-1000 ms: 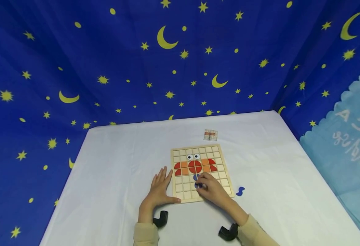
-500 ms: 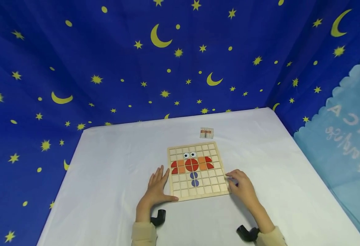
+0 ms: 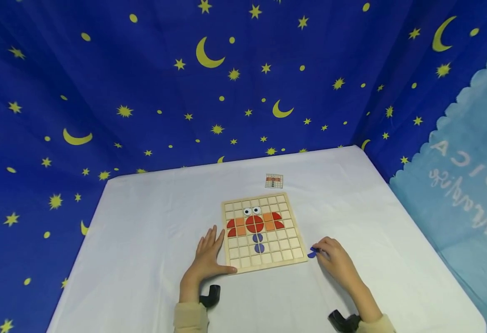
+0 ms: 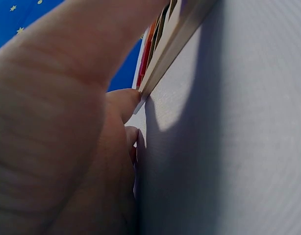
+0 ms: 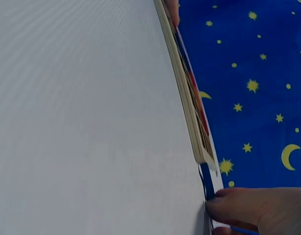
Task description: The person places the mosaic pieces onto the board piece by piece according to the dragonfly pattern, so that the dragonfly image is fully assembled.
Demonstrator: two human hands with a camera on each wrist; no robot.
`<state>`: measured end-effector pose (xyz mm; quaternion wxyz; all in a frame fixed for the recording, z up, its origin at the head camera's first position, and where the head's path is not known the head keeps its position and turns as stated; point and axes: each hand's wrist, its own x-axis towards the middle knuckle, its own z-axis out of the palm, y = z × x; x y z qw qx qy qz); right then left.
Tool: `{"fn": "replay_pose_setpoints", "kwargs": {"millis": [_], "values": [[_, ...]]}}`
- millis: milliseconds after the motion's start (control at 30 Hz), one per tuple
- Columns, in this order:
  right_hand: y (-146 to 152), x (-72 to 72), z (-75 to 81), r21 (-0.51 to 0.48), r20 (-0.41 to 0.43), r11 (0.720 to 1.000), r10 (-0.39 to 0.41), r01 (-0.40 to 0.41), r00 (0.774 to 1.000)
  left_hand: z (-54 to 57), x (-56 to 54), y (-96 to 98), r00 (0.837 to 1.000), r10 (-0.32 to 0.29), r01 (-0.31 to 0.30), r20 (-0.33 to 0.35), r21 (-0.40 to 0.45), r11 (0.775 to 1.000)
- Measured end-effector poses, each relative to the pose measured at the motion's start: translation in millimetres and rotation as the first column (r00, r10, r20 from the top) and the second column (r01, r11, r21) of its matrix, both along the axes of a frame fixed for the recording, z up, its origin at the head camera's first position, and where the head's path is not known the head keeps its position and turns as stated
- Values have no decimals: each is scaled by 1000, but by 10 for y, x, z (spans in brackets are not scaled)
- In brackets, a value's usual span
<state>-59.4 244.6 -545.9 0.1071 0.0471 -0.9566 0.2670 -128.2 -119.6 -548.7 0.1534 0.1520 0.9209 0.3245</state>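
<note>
A square wooden grid board [image 3: 285, 240] lies on the white table, with flat coloured pieces in several of its cells. Among them are a red disc [image 3: 254, 224], orange squares [image 3: 241, 226], two round eye pieces [image 3: 252, 211] and purple-blue discs [image 3: 259, 248] below. My left hand [image 3: 206, 257] lies with fingers spread at the left edge, its thumb on the near left corner. Just off the near right corner, my right hand [image 3: 335, 261] pinches a small blue curved piece [image 3: 311, 255] by its side. In the right wrist view the blue piece [image 5: 207, 182] shows between fingertips and board corner.
Beyond the board lies a small pattern card [image 3: 274, 181] printed with a similar grid picture. White cloth covers the table [image 3: 151, 222], and a blue curtain [image 3: 164, 83] with moons and stars hangs behind it. A light blue banner [image 3: 468, 185] hangs at the right.
My right hand has left the purple-blue discs on the board and moved right to the blue curved piece, which it now pinches. The left hand stays at the board's edge. The head view has shifted slightly.
</note>
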Motion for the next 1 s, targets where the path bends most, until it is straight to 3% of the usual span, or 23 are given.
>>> {"fn": "replay_pose_setpoints", "kwargs": {"millis": [233, 433, 533, 667, 867, 1000], "values": [[-74, -66, 59, 33, 41, 998, -46, 45, 998, 9, -9, -7, 1000, -2, 2, -7, 9, 1000], [-52, -28, 80, -64, 172, 998, 5, 6, 985, 7, -1, -7, 1000, -1, 1, 3, 16, 1000], [-4, -36, 75, -95, 173, 996, 22, -5, 985, -4, 17, -10, 1000, -3, 3, 5, 11, 1000], [85, -93, 38, -87, 135, 993, 96, -84, 986, -9, 43, -12, 1000, 0, 0, 11, 16, 1000], [129, -187, 48, -124, 154, 957, 280, -263, 947, -15, 27, -11, 1000, -3, 3, 7, 9, 1000], [152, -249, 58, -153, 162, 944, 314, -291, 935, 2, 8, -4, 1000, -2, 2, 3, 10, 1000]]}}
